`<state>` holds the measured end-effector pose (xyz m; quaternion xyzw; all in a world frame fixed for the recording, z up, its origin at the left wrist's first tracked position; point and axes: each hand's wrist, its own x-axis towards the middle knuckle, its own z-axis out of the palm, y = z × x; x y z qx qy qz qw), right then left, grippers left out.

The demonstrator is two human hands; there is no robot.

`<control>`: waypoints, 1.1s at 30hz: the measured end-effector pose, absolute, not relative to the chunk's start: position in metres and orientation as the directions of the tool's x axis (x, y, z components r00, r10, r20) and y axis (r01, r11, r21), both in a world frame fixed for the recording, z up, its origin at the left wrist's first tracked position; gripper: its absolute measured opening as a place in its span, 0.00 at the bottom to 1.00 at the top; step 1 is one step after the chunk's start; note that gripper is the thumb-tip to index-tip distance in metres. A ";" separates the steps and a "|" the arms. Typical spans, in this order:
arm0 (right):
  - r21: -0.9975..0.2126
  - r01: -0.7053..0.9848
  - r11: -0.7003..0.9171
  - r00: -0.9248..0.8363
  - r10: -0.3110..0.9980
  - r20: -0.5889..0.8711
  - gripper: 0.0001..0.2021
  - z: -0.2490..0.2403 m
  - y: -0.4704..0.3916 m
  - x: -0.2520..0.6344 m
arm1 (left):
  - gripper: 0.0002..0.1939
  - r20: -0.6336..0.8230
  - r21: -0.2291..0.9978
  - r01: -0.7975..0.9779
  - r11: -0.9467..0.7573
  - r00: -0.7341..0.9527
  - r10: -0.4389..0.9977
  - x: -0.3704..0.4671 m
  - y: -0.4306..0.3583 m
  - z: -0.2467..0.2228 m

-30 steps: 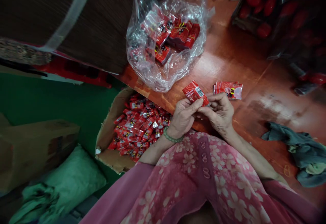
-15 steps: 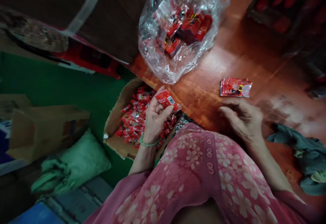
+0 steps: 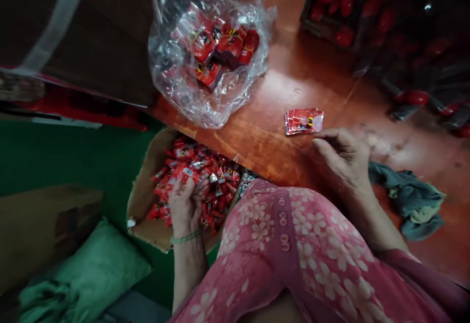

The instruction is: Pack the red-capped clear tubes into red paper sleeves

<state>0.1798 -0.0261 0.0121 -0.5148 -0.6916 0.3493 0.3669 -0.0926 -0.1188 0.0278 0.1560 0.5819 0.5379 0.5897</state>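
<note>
Over the cardboard box, my left hand is turned palm up with its fingers loosely apart. A red packet with a barcode lies just beyond its fingertips, apparently out of the grip. Many similar red packets fill the box below. My right hand rests by the table edge, thumb and forefinger curved with a small gap, and nothing visible between them. Its fingertips are close to the lower right corner of a small stack of red packets. Whether they touch it I cannot tell.
A clear plastic bag with bundled red packets stands on the reddish table. Dark grey cloth lies at right. A container of red objects sits at the back. A green sack and carton are on the floor at left.
My left hand has moved down and left over the box, and the packet it held has left its grip. My right hand has drawn nearer the stack. The view has shifted right.
</note>
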 end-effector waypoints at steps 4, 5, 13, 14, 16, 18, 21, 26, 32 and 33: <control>-0.916 0.205 0.345 -0.568 0.804 0.176 0.13 0.015 -0.031 0.135 | 0.24 -0.578 0.757 -0.535 0.375 -0.282 0.766 -0.062 -0.108 0.025; -0.915 0.134 0.379 -0.645 0.735 0.210 0.16 0.015 -0.031 0.124 | 0.23 -0.587 0.747 -0.556 0.365 -0.292 0.755 -0.058 -0.107 0.022; -0.788 0.093 0.608 -0.653 0.635 0.413 0.15 0.003 -0.026 0.099 | 0.20 -0.569 0.644 -0.698 0.314 -0.162 0.806 -0.049 -0.104 0.015; -0.767 0.100 0.634 -0.633 0.635 0.443 0.14 0.001 -0.025 0.101 | 0.20 -0.573 0.631 -0.704 0.325 -0.141 0.808 -0.047 -0.101 0.015; -0.725 0.102 0.681 -0.602 0.623 0.500 0.13 -0.002 -0.025 0.104 | 0.21 -0.582 0.609 -0.716 0.342 -0.109 0.806 -0.046 -0.098 0.016; -0.691 0.096 0.716 -0.579 0.605 0.546 0.12 -0.006 -0.024 0.104 | 0.21 -0.590 0.595 -0.721 0.354 -0.093 0.802 -0.045 -0.096 0.016; -0.657 0.076 0.750 -0.565 0.575 0.591 0.09 -0.010 -0.022 0.100 | 0.21 -0.598 0.592 -0.716 0.371 -0.082 0.797 -0.048 -0.096 0.014; -0.649 0.062 0.758 -0.598 0.549 0.584 0.10 -0.017 -0.022 0.091 | 0.20 -0.605 0.614 -0.684 0.393 -0.089 0.791 -0.052 -0.098 0.013; -0.578 0.108 0.809 -0.702 0.474 0.531 0.15 -0.010 -0.026 0.095 | 0.24 -0.612 0.747 -0.518 0.417 -0.290 0.736 -0.090 -0.128 -0.002; -0.571 0.137 0.810 -0.701 0.486 0.522 0.14 -0.006 -0.025 0.102 | 0.24 -0.599 0.784 -0.436 0.442 -0.345 0.723 -0.103 -0.138 -0.007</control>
